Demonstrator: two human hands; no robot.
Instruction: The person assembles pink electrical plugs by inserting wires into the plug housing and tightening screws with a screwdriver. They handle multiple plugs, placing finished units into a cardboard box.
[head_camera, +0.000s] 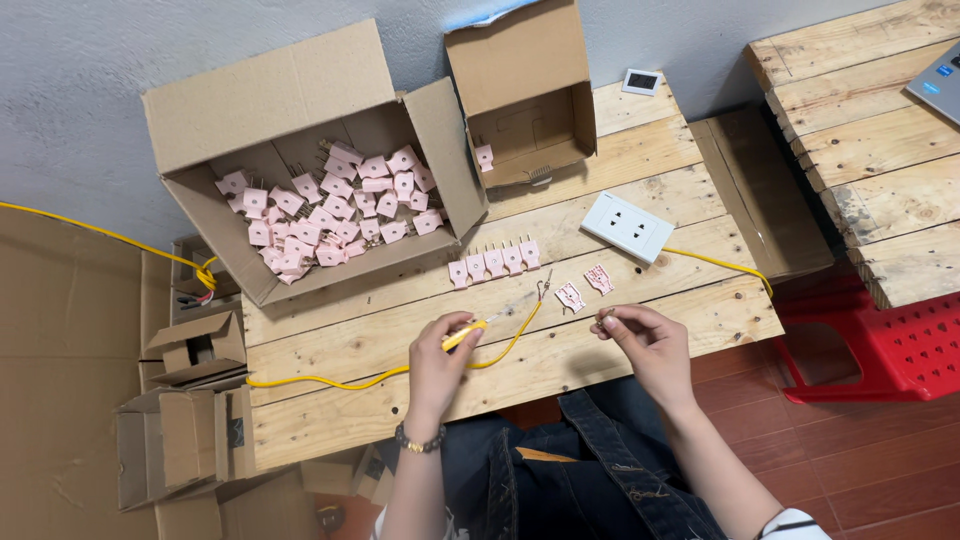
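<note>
Between my hands, just beyond them, two pink plug parts (584, 288) lie on the wooden table (640, 180). My left hand (440, 362) is clamped on a yellow-handled screwdriver (495, 318); my right hand (645, 342) pinches a small metal piece (603, 318).

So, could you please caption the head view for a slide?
Left hand holds a yellow-handled tool, right hand pinches a small part, pink plugs lined up on wooden table.

Left hand (440, 350) grips yellow-handled tool (468, 334); right hand (640, 335) pinches small metal piece (603, 318).
</note>
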